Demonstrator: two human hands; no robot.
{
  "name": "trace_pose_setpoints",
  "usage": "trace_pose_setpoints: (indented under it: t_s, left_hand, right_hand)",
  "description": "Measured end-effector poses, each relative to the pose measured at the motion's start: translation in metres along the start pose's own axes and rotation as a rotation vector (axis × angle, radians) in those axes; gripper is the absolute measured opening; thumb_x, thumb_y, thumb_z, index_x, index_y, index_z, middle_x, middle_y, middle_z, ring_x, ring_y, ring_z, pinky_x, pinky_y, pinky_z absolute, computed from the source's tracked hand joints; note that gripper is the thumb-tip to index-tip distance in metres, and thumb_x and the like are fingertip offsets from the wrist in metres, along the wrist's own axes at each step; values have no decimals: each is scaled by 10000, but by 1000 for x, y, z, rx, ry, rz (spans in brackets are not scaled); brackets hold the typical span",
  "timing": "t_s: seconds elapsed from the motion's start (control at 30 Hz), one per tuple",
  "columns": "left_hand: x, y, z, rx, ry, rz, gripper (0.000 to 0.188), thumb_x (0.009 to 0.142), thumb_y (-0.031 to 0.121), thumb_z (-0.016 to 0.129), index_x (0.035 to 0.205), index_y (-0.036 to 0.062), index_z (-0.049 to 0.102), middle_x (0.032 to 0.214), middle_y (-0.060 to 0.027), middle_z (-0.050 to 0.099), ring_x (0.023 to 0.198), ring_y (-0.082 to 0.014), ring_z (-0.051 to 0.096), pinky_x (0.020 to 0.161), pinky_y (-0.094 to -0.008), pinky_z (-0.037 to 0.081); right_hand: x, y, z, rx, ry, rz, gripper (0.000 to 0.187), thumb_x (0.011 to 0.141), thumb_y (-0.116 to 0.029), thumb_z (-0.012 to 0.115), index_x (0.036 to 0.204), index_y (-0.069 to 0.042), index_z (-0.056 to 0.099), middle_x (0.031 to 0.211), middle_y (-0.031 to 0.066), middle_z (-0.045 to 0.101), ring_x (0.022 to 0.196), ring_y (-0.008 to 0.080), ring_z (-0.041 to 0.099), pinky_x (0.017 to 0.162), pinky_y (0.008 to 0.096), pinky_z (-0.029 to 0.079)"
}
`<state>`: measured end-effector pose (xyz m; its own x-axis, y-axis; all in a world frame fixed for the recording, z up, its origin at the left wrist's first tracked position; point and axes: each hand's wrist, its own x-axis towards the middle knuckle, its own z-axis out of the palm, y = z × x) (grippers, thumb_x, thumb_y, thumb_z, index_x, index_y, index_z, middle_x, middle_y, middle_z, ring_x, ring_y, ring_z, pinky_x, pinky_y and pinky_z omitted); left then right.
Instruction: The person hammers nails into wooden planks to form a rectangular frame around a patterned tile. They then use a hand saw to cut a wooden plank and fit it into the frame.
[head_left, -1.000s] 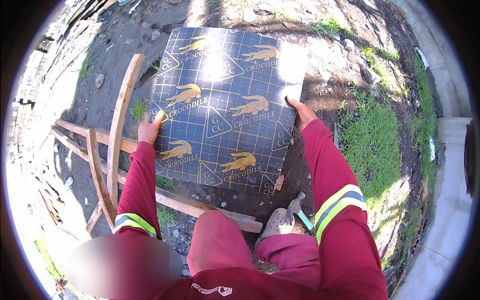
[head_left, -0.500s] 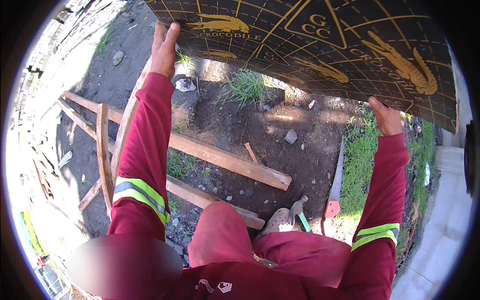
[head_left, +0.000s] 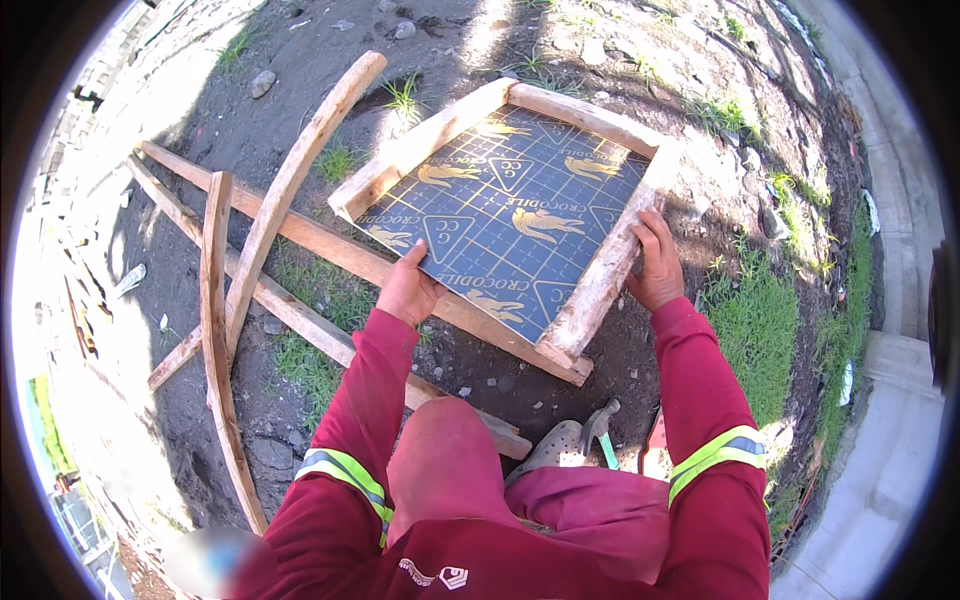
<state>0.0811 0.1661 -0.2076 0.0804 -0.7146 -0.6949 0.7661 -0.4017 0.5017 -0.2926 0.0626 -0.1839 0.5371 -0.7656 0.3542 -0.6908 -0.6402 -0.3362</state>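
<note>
A black plywood panel (head_left: 480, 215) with yellow printed lines and figures lies tilted before me. Wooden battens edge three of its sides: a left batten (head_left: 425, 150), a far batten (head_left: 585, 117) and a right batten (head_left: 615, 265). Its near left edge has no batten. My left hand (head_left: 410, 288) grips that bare edge, thumb on top and the other fingers hidden beneath. On the other side my right hand (head_left: 655, 262) is closed over the outside of the right batten. The panel's near corner is over a long wooden beam (head_left: 480, 322).
More timber, including a curved length of wood (head_left: 300, 160) and an upright-looking piece (head_left: 215, 290), crosses at left. A hammer (head_left: 603, 428) with a green handle lies by my shoe (head_left: 552, 446). A saw's red handle (head_left: 656, 450) shows beside my right forearm. Concrete (head_left: 900, 420) runs along the right.
The panel has come down from high in front and turned over, so its battened side now faces up. Both hands have lowered with it and still hold it.
</note>
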Motion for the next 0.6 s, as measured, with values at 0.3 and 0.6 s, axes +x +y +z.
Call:
trace_pose_setpoints:
  t_s: [0.3, 0.6]
  left_hand:
    - [-70, -142, 20, -136, 35, -415, 369, 1026, 268, 465, 1278, -1, 473, 1258, -158, 561, 1177, -288, 552, 1048, -441, 425]
    - [-119, -54, -72, 756, -51, -44, 461, 939, 297, 607, 1298, 20, 520, 1056, -99, 661, 954, -174, 638, 810, -327, 516]
  right_hand:
    - [-119, 0, -77, -86, -386, 442, 686, 748, 15, 688, 1370, -47, 405, 1357, 232, 427, 1247, 433, 442, 1054, 453, 383]
    - [-140, -38, -147, 182, -563, 744, 499, 859, -108, 678, 1303, -7, 475, 1179, 183, 596, 1001, 251, 622, 784, 360, 511]
